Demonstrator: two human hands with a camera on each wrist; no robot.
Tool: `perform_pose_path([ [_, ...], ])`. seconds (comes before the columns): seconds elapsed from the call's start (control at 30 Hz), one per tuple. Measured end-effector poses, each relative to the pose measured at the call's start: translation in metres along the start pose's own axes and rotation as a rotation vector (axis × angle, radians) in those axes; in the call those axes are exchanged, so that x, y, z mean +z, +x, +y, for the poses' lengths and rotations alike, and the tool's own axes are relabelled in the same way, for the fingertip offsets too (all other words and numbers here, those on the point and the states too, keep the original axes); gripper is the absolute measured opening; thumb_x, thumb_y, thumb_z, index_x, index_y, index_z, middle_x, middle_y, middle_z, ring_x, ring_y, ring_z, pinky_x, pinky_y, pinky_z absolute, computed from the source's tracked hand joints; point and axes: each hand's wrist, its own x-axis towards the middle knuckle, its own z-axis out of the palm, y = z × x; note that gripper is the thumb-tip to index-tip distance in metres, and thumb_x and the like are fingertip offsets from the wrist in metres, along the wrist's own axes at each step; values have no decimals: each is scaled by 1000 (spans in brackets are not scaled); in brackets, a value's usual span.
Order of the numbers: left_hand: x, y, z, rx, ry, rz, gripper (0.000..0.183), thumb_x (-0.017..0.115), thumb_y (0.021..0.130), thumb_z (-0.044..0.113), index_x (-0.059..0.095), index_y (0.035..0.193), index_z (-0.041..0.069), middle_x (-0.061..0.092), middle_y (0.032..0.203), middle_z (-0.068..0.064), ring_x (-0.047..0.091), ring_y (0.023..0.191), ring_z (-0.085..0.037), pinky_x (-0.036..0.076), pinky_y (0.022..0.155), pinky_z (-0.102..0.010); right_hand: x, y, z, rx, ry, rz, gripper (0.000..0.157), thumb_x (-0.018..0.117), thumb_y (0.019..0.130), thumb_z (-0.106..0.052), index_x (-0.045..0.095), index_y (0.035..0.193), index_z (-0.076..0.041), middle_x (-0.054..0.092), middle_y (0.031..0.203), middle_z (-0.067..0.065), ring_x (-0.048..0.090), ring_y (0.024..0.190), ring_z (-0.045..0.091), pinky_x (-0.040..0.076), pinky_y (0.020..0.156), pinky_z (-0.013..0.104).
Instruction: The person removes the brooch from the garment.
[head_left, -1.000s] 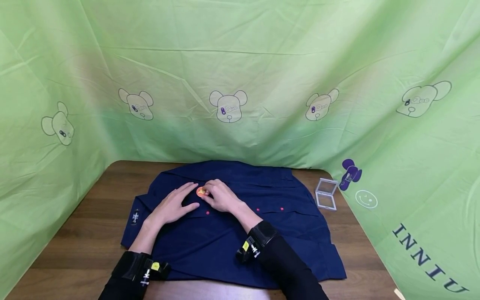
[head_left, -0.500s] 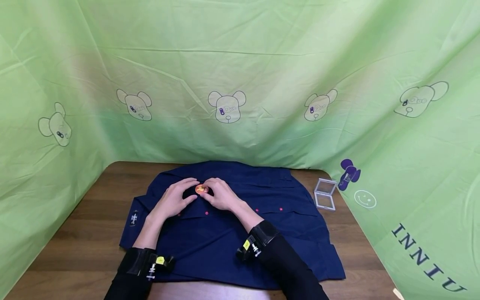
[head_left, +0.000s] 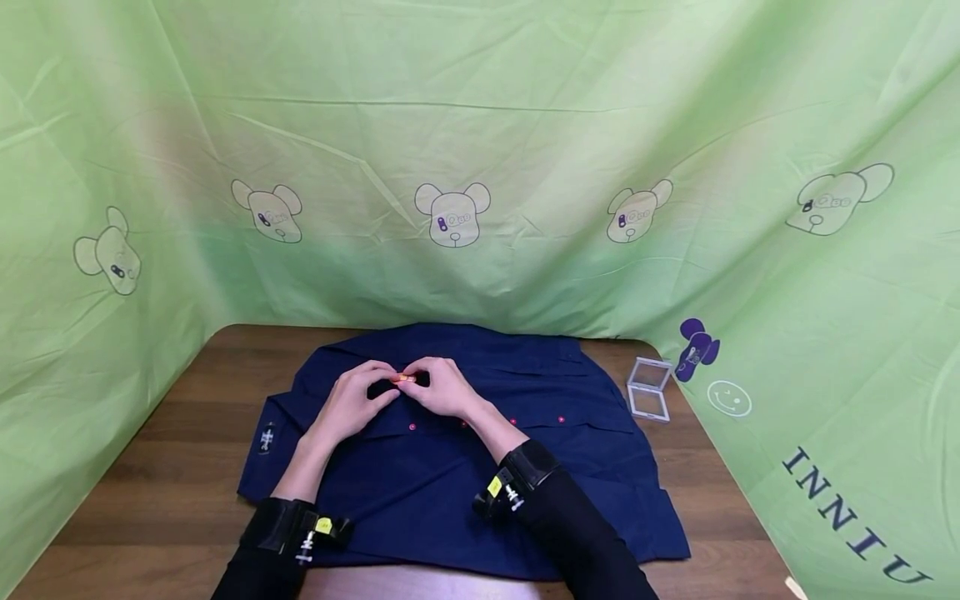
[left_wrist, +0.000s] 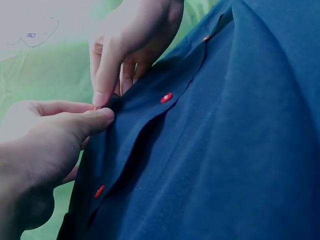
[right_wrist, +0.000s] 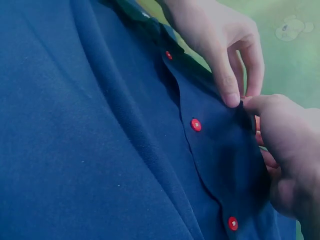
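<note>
A navy blue shirt (head_left: 480, 483) lies spread on the wooden table, its collar at the left. Close over its upper chest, a small round orange badge (head_left: 403, 378) shows tilted nearly edge-on between my two hands. My left hand (head_left: 356, 398) pinches its left side between thumb and fingers. From the right, my right hand (head_left: 444, 390) pinches the opposite side. In the left wrist view the fingertips (left_wrist: 102, 114) of both hands meet at a raised bit of shirt cloth and hide most of the badge. A red button (right_wrist: 196, 125) sits on the placket beside them.
An open clear square case (head_left: 649, 389) stands at the table's right back. Green printed curtain (head_left: 480, 275) encloses the back and sides. The brown table (head_left: 142, 467) shows around the shirt, and a label (head_left: 267, 437) is at the collar.
My left hand has gone from straight fingers beside the badge to pinching its edge. The badge has tipped from face-up to nearly edge-on. The right hand keeps its hold.
</note>
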Motion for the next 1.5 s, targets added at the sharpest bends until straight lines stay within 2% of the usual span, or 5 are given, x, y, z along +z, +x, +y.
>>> perform_pose_path([
  [0.2,6,-1,-4,0,-10,34,18,84,84,7,80,101,7,73,107,-4,66,103,-20,53,88,-45,1,-1,1,90,26,-32,22,70,96,-40,80,103,-21,74,99,-13,62,95,-1,53,87,23],
  [0.53,9,0,-3,-49,-15,43,12,78,92,12,79,104,10,74,107,-1,66,103,-16,54,88,-42,2,-1,1,133,54,-60,25,63,101,-44,79,102,-24,73,98,-16,62,95,-2,51,88,22],
  [1.13,8,0,1,-106,28,58,11,76,94,17,79,103,12,76,103,-3,68,101,-19,55,85,-45,2,-1,-1,86,-10,-65,31,57,105,-43,80,106,-22,75,103,-12,62,98,-1,52,89,24],
  [1.33,7,1,4,-93,16,79,9,78,92,11,79,101,11,76,101,-3,68,100,-20,55,84,-46,1,-4,1,53,1,5,26,59,105,-37,79,109,-21,75,106,-11,62,100,-1,52,91,25],
  [1.5,6,2,6,-87,28,94,9,79,91,9,79,99,11,75,99,-2,68,96,-19,55,81,-46,-3,-7,3,-5,22,80,29,63,103,-33,77,115,-11,75,110,-5,64,104,6,53,93,29],
])
